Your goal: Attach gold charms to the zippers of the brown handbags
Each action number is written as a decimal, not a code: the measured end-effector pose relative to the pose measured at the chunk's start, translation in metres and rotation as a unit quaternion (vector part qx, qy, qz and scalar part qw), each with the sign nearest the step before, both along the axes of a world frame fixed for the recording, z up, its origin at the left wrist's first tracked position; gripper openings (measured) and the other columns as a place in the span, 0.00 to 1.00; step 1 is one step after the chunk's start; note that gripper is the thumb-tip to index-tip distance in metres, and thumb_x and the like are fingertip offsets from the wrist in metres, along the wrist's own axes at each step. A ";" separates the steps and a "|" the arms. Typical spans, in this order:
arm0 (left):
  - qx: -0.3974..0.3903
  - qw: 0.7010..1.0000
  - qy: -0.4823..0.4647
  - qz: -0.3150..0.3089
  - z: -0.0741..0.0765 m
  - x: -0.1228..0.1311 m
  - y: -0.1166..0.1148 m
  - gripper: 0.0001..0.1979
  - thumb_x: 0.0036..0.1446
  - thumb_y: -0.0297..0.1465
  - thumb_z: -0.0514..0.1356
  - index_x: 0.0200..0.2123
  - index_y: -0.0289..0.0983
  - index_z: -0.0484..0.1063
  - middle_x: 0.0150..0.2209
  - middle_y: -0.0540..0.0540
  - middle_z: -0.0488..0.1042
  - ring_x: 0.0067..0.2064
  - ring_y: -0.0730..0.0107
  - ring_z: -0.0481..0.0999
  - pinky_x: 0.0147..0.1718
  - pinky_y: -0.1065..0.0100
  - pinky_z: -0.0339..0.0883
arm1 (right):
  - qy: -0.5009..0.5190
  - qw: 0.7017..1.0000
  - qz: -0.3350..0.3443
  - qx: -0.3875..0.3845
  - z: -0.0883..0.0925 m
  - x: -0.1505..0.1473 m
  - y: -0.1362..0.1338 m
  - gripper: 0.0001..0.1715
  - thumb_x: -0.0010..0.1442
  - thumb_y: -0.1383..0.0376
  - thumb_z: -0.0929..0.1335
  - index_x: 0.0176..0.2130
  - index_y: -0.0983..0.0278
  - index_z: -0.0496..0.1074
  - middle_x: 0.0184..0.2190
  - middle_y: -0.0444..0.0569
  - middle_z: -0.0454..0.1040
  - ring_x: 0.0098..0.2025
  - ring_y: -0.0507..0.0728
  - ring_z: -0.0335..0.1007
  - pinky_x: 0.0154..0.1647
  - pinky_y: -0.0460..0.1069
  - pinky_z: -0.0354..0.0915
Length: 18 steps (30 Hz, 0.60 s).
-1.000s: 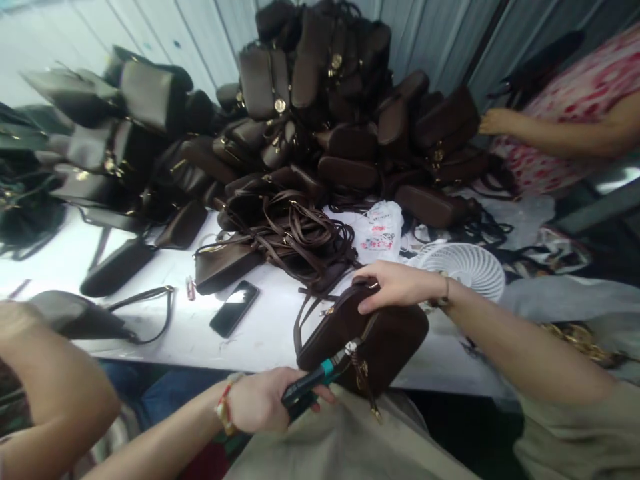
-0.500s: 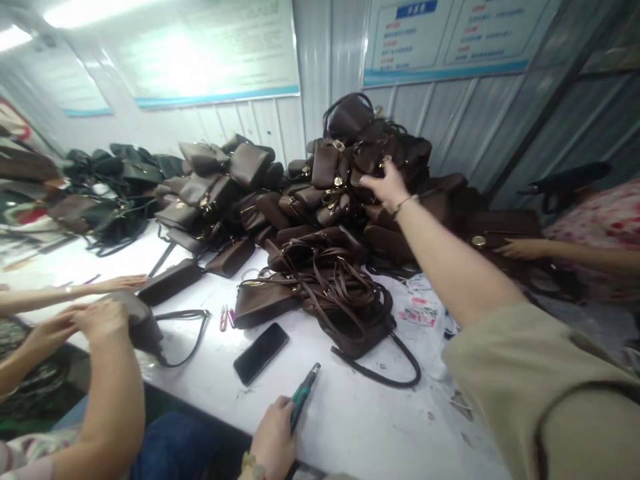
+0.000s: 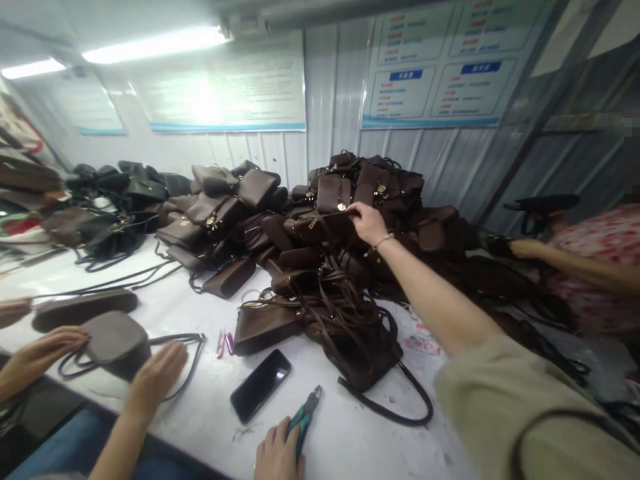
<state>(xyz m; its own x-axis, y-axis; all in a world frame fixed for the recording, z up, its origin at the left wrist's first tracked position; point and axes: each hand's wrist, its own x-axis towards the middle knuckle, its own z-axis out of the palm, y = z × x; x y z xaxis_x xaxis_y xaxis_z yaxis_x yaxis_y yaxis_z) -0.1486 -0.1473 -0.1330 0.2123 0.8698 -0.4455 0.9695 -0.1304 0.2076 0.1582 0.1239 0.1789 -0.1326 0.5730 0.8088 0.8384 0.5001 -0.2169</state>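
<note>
My right hand (image 3: 367, 223) reaches across the table and grips the flap of a dark brown bag (image 3: 325, 227) at the front of a large heap of brown bags (image 3: 333, 193). My left hand (image 3: 277, 453) rests at the near table edge, shut on green-handled pliers (image 3: 305, 413), with the steel jaws pointing away from me. A tangle of brown straps and bags (image 3: 350, 320) lies between my two hands. A black smartphone (image 3: 260, 385) lies face up to the left of the pliers.
Another person's hands (image 3: 155, 377) work beside a grey-brown bag (image 3: 113, 343) at left. A floral-sleeved person's hand (image 3: 525, 248) touches the heap at right. Darker bags (image 3: 117, 213) stand along the white table (image 3: 350, 433). Small pink-handled tools (image 3: 223, 343) lie near the phone.
My right hand has left the bag it held over the table and now grips a bag on the heap. My left hand has dropped towards the table edge, and the view has tilted upward.
</note>
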 end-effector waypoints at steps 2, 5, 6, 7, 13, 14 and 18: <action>0.014 1.000 -0.001 -0.009 0.008 0.002 -0.003 0.35 0.51 0.29 0.57 0.65 0.47 0.61 0.70 0.44 0.54 0.68 0.52 0.56 0.61 0.53 0.57 | 0.004 1.000 0.016 -0.001 0.032 0.025 -0.033 0.11 0.59 0.78 0.67 0.39 0.66 0.75 0.39 0.46 0.78 0.43 0.53 0.74 0.48 0.48 0.70; 0.061 0.998 0.002 -0.034 0.024 0.005 -0.008 0.32 0.54 0.28 0.56 0.63 0.43 0.64 0.70 0.42 0.53 0.69 0.51 0.53 0.62 0.52 0.54 | 0.021 0.994 0.105 0.001 0.072 0.051 -0.111 0.06 0.62 0.71 0.67 0.39 0.69 0.75 0.42 0.46 0.78 0.50 0.53 0.73 0.50 0.49 0.67; 0.087 0.995 -0.003 -0.044 0.031 0.006 -0.008 0.30 0.55 0.28 0.56 0.63 0.42 0.64 0.70 0.41 0.54 0.69 0.50 0.53 0.62 0.52 0.54 | 0.017 0.992 0.128 -0.008 0.081 0.054 -0.139 0.07 0.62 0.68 0.67 0.38 0.69 0.74 0.42 0.45 0.78 0.51 0.52 0.72 0.50 0.49 0.65; 0.115 0.992 -0.014 -0.055 0.040 0.008 -0.009 0.29 0.56 0.28 0.55 0.62 0.42 0.65 0.69 0.41 0.55 0.68 0.50 0.54 0.62 0.52 0.55 | 0.017 0.989 0.145 -0.024 0.087 0.055 -0.166 0.09 0.62 0.64 0.67 0.37 0.70 0.74 0.43 0.43 0.78 0.53 0.52 0.71 0.50 0.50 0.64; 0.289 0.936 -0.175 -0.097 0.108 0.022 -0.012 0.23 0.64 0.33 0.51 0.61 0.37 0.65 0.64 0.36 0.62 0.64 0.50 0.59 0.62 0.52 0.55 | -0.033 0.913 0.250 -0.322 0.045 0.039 -0.249 0.06 0.59 0.66 0.71 0.30 0.65 0.77 0.42 0.43 0.80 0.56 0.57 0.71 0.57 0.56 0.66; 0.312 0.922 -0.202 -0.108 0.117 0.028 -0.013 0.23 0.64 0.34 0.51 0.61 0.37 0.63 0.64 0.35 0.62 0.64 0.50 0.60 0.62 0.52 0.54 | -0.052 0.887 0.272 -0.369 0.023 0.036 -0.251 0.06 0.57 0.71 0.71 0.28 0.63 0.78 0.41 0.43 0.80 0.55 0.57 0.72 0.58 0.56 0.67; 0.324 0.871 -0.241 -0.279 0.128 0.061 -0.018 0.20 0.64 0.33 0.54 0.59 0.42 0.66 0.62 0.39 0.66 0.63 0.52 0.62 0.61 0.51 0.53 | -0.094 0.803 0.359 -0.467 -0.079 0.019 -0.247 0.21 0.52 0.85 0.65 0.25 0.61 0.76 0.45 0.41 0.80 0.55 0.53 0.73 0.58 0.51 0.68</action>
